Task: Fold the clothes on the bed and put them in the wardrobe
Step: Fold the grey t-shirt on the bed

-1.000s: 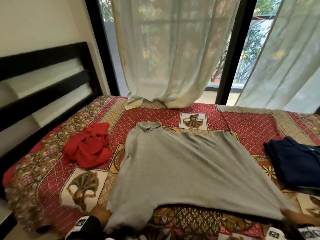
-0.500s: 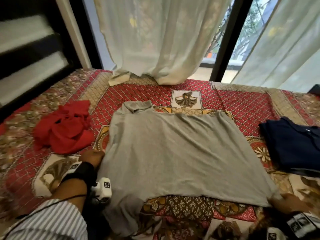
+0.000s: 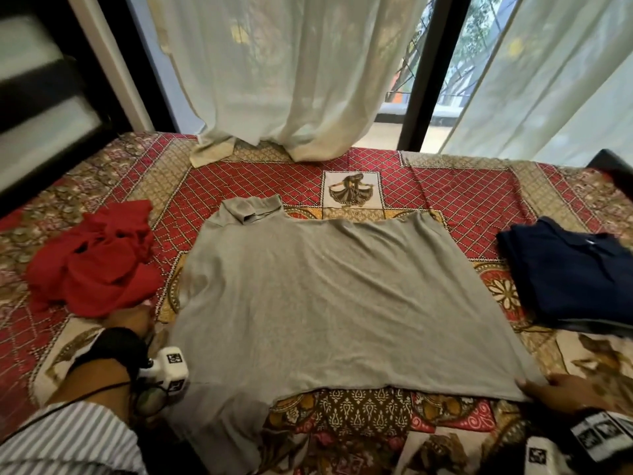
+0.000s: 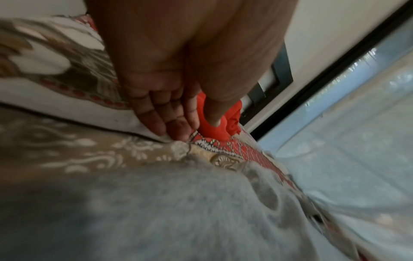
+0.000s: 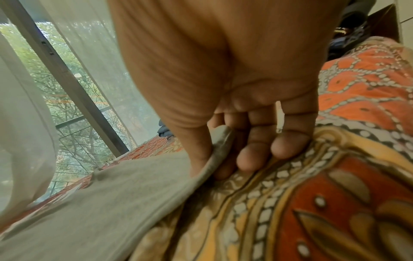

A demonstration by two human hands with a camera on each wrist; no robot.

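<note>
Right hand [image 5: 225, 109] pinches the grey T-shirt [image 3: 335, 303] hem corner at 4 o'clock; left hand [image 4: 176, 98], grip released, rests on the bedspread [image 3: 472, 200]. One-sided pull may skew the shirt.

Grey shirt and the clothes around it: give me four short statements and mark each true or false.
1. The grey shirt lies spread flat on the bed. True.
2. The right hand pinches the shirt's near corner. True.
3. The red garment is neatly folded. False: it lies crumpled, left of the shirt.
4. The navy garment lies on top of the shirt. False: it sits apart, to the right.
</note>
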